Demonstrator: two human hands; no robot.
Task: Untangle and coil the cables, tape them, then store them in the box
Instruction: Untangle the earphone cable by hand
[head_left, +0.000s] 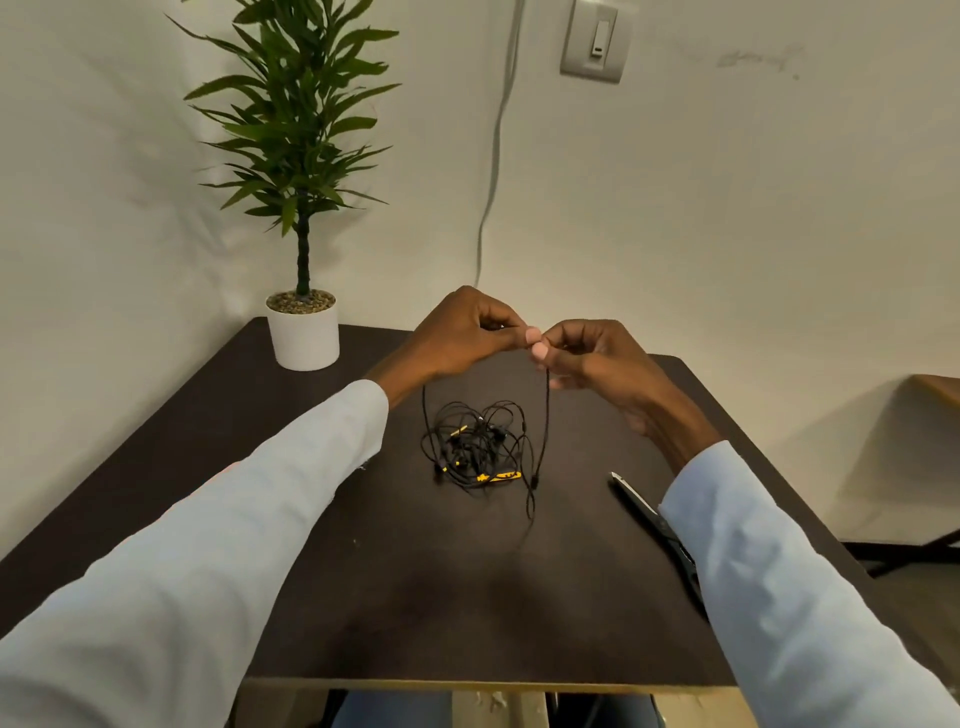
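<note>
From the head view, a potted plant (303, 218) stands at the far left corner of the dark tabletop (363, 571), and one pair of scissors (655, 525) lies partly under the right sleeve. One tangle of black cables (480, 447) sits mid-table. The left hand (462, 332) and right hand (592, 353) each pinch a strand (546, 415) hanging near-vertically into the tangle.

Cables (480, 449) black with yellow bits; table (311, 519) dark brown; pot (303, 332) white (plant (296, 119) green); sleeves (208, 545) pale blue.
</note>
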